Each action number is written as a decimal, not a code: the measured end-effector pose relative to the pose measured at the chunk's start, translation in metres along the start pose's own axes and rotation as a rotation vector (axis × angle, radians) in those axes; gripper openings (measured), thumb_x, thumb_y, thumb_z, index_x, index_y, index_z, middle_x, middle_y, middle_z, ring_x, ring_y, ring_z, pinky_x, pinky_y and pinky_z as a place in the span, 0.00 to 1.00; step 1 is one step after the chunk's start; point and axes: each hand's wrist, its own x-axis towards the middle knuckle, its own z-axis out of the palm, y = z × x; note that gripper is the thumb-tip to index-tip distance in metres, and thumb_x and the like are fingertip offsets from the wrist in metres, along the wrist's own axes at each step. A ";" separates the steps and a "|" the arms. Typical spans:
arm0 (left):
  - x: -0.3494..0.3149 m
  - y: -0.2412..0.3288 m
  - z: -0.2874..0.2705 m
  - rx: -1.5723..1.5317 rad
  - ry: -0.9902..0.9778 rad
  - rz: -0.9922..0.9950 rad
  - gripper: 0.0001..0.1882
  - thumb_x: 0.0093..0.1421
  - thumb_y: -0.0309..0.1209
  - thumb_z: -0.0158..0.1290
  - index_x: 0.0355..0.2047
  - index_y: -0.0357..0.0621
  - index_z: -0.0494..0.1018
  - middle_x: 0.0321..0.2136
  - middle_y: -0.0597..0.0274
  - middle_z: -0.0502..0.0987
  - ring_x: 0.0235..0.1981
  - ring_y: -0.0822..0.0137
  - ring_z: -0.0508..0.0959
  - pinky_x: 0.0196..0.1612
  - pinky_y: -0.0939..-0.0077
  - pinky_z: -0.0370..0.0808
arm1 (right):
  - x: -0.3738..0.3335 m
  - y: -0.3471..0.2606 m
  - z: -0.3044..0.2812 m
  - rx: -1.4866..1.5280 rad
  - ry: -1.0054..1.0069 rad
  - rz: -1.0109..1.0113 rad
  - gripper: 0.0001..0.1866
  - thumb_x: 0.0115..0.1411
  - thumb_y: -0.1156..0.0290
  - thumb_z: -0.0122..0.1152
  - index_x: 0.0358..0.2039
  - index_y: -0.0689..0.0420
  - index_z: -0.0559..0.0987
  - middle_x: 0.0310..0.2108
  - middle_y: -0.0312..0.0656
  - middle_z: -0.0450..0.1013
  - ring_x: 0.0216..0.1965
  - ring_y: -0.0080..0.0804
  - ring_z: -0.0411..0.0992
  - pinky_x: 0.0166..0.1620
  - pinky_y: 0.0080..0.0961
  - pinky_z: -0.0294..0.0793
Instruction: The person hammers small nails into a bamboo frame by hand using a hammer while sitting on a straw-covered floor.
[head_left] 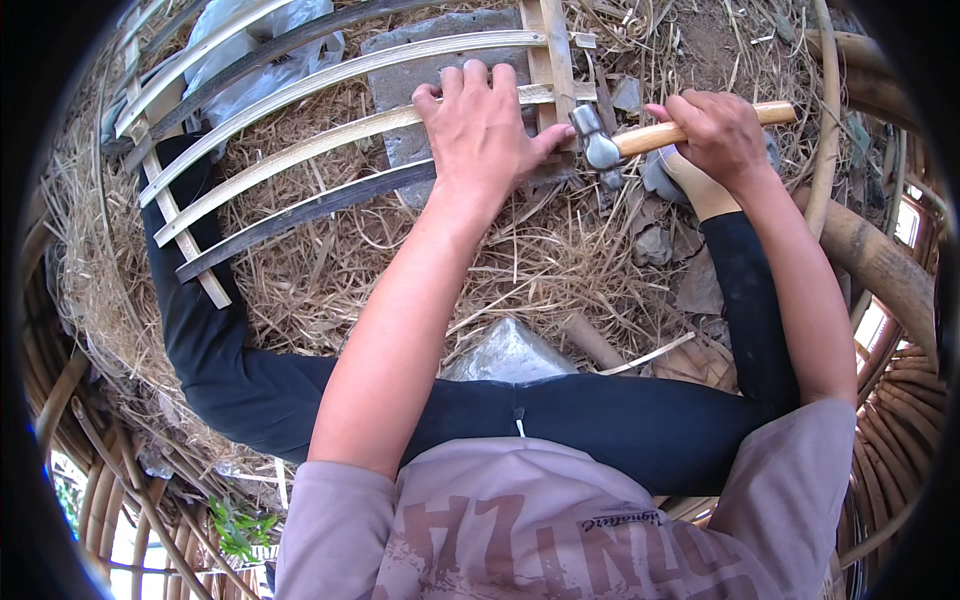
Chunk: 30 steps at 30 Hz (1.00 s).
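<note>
Hammer (640,139) with silvery metal head and tan wooden handle, clenched in the right hand (712,135); left hand (478,135), fingers spread, rests across pale and dark wooden slats (342,137), rough grey block (405,148) beneath.

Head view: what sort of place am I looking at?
Probably a rough outdoor work spot or open-sided bamboo shelter: dry straw underfoot, curved bamboo poles at the sides, and a grey block beneath the wooden slats.
</note>
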 end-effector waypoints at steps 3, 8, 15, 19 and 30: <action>0.001 0.000 0.002 -0.003 0.010 0.001 0.37 0.46 0.63 0.66 0.43 0.44 0.76 0.41 0.58 0.74 0.49 0.57 0.72 0.54 0.46 0.62 | -0.003 -0.001 0.004 0.025 0.009 -0.021 0.19 0.65 0.61 0.64 0.20 0.53 0.71 0.16 0.37 0.70 0.18 0.37 0.74 0.23 0.35 0.71; 0.000 0.000 0.000 -0.006 -0.006 0.002 0.37 0.46 0.62 0.67 0.43 0.44 0.76 0.40 0.58 0.75 0.49 0.56 0.73 0.54 0.46 0.63 | -0.007 -0.006 0.006 0.055 0.027 0.027 0.19 0.65 0.61 0.64 0.20 0.54 0.71 0.17 0.37 0.70 0.18 0.36 0.74 0.22 0.34 0.71; -0.001 -0.001 0.001 -0.003 0.022 0.006 0.36 0.46 0.61 0.67 0.42 0.44 0.76 0.40 0.57 0.75 0.48 0.56 0.73 0.54 0.46 0.63 | -0.004 -0.005 0.003 0.031 0.038 -0.052 0.20 0.64 0.60 0.66 0.20 0.53 0.70 0.16 0.37 0.70 0.17 0.36 0.74 0.22 0.34 0.70; -0.001 -0.001 0.001 -0.015 0.025 0.011 0.36 0.46 0.62 0.67 0.42 0.45 0.76 0.40 0.57 0.74 0.48 0.56 0.73 0.54 0.46 0.63 | -0.003 -0.010 0.006 0.013 0.044 0.006 0.20 0.63 0.60 0.66 0.19 0.52 0.70 0.16 0.35 0.69 0.17 0.34 0.73 0.21 0.32 0.69; 0.000 -0.002 0.003 0.003 0.013 0.010 0.36 0.46 0.61 0.67 0.42 0.44 0.76 0.40 0.58 0.74 0.49 0.57 0.72 0.54 0.47 0.62 | -0.009 -0.008 0.004 0.058 -0.019 0.049 0.17 0.62 0.62 0.67 0.21 0.53 0.73 0.17 0.35 0.71 0.19 0.35 0.75 0.23 0.34 0.72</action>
